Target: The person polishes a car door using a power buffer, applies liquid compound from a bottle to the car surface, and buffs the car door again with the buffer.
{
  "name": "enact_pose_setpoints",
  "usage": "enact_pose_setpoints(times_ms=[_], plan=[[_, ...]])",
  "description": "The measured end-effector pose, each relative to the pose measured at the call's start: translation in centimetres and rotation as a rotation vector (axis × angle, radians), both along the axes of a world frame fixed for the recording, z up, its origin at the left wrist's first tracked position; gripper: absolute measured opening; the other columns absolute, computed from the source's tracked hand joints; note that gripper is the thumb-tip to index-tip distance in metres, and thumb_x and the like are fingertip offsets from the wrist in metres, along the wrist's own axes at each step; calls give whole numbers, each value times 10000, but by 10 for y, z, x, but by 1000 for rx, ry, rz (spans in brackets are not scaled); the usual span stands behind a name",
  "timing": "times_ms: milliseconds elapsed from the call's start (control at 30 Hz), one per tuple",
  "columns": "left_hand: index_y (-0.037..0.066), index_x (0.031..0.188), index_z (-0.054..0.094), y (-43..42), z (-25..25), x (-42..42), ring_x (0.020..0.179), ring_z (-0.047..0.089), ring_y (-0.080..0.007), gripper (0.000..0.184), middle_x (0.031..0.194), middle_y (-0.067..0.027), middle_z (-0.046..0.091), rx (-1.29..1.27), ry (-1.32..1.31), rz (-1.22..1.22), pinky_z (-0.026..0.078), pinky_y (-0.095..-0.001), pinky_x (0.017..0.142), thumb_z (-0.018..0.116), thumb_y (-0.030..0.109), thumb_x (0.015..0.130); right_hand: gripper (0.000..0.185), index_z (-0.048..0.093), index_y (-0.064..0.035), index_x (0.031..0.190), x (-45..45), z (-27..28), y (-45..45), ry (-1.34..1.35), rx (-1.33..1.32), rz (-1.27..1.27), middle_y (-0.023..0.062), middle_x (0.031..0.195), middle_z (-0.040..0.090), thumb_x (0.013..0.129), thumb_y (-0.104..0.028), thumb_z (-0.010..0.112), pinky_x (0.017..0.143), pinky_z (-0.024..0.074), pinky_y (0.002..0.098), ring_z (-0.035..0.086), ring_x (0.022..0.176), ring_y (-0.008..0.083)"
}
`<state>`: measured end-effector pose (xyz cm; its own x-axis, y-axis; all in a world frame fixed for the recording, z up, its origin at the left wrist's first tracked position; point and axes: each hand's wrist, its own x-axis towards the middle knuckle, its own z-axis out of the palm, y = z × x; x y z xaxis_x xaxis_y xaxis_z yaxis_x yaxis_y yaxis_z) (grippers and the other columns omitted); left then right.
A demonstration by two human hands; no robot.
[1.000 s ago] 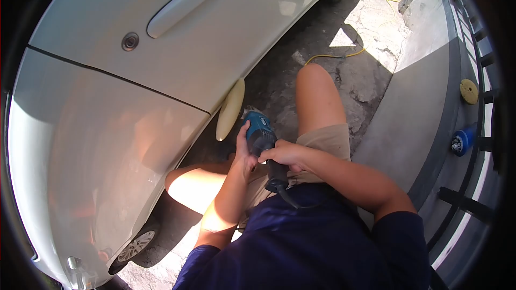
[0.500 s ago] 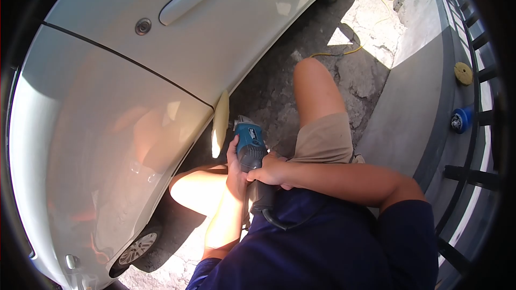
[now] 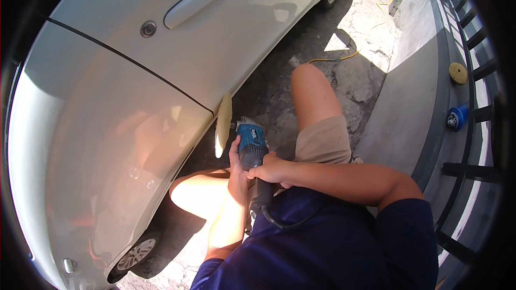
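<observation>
A teal and black power polisher [image 3: 251, 140] points away from my body, with a pale yellow round buffing pad [image 3: 223, 126] at its head. The pad is seen nearly edge-on, against or very close to the lower edge of the white car door [image 3: 161, 75]. My left hand [image 3: 236, 156] is wrapped around the side of the polisher's body. Across its rear handle, my right hand [image 3: 270, 169] is closed, with some fingers hidden beneath. A black cord [image 3: 277, 224] curves from the handle's end over my dark shirt.
My bent knees flank the polisher, close to the car. On the ledge to the right are a yellow round pad [image 3: 458, 73] and a blue bottle-like item [image 3: 457, 117], beside black railings [image 3: 473, 172]. A yellow cord [image 3: 341, 58] lies on the cracked concrete. Car wheels show at both ends.
The view has shifted slightly, so the car and ledge sit a little differently. Both hands keep the same hold on the polisher, and the pad stays beside the door edge.
</observation>
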<state>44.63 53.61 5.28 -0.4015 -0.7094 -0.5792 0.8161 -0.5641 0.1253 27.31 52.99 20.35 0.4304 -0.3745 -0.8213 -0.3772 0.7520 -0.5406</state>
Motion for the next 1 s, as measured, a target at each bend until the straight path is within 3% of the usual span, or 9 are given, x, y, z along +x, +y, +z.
enact_pose_setpoints(times_ms=[100, 267, 433, 533, 633, 700, 800, 900, 1000], plan=[[-8, 1280, 662, -23, 10, -19, 991, 709, -414, 796, 1088, -261, 724, 11, -143, -15, 575, -534, 911, 564, 704, 938, 1091, 98, 178, 1540, -5, -2, -13, 16, 9, -64, 300, 1260, 568, 870, -275, 830, 732, 634, 436, 723, 958, 316], [2, 1276, 654, -42, -4, -26, 988, 709, -410, 772, 1108, -255, 724, 32, -73, -53, 582, -523, 908, 577, 695, 942, 1031, 142, 151, 1524, -6, -22, -31, 43, 27, -116, 265, 1210, 599, 854, -221, 832, 694, 627, 408, 727, 867, 280], [-1, 1254, 657, -34, -4, -17, 997, 709, -407, 806, 1103, -242, 725, 42, -96, -47, 582, -513, 901, 575, 730, 923, 1065, 123, 172, 1531, 2, -17, -21, 58, 2, -80, 283, 1238, 589, 867, -266, 832, 701, 624, 420, 727, 915, 295], [3, 1281, 641, -14, 7, -4, 1011, 708, -404, 755, 1093, -247, 723, 42, -61, -47, 573, -519, 936, 561, 684, 963, 1087, 118, 185, 1540, 12, -9, -5, 79, -15, -39, 303, 1277, 567, 874, -292, 833, 740, 625, 421, 713, 1012, 313], [87, 1402, 583, 18, 39, -5, 1053, 697, -412, 601, 1174, -278, 696, 4, -143, 110, 560, -538, 979, 541, 560, 1033, 1093, 149, 192, 1550, 14, 18, 5, 49, 19, 13, 346, 1365, 513, 886, -350, 827, 825, 618, 412, 663, 1176, 339], [210, 1514, 483, 52, 55, -17, 1109, 673, -445, 459, 1332, -314, 615, -253, -370, 283, 554, -573, 1008, 509, 380, 1088, 1088, 156, 191, 1553, 15, 47, 6, 87, 30, 84, 363, 1393, 494, 898, -376, 815, 851, 616, 408, 650, 1208, 347], [232, 1535, 458, 66, 44, -14, 1131, 658, -466, 449, 1389, -320, 576, -413, -661, 330, 565, -590, 992, 491, 321, 1096, 1081, 161, 239, 1531, 29, 19, 25, 54, -73, 84, 384, 1407, 486, 921, -402, 782, 896, 607, 407, 654, 1205, 370], [216, 1530, 468, 66, 47, -14, 1124, 659, -473, 445, 1385, -320, 577, -319, -547, 410, 583, -580, 964, 478, 290, 1091, 1088, 166, 269, 1516, 29, 26, 27, 11, -48, 100, 391, 1430, 466, 922, -406, 777, 955, 582, 416, 629, 1247, 384], [226, 1523, 481, 70, 52, -23, 1116, 662, -475, 451, 1383, -319, 579, -375, -624, 450, 600, -560, 934, 470, 306, 1079, 1092, 161, 283, 1513, 28, 35, 28, -17, -59, 139, 392, 1470, 425, 922, -404, 771, 1036, 534, 423, 564, 1333, 399]])
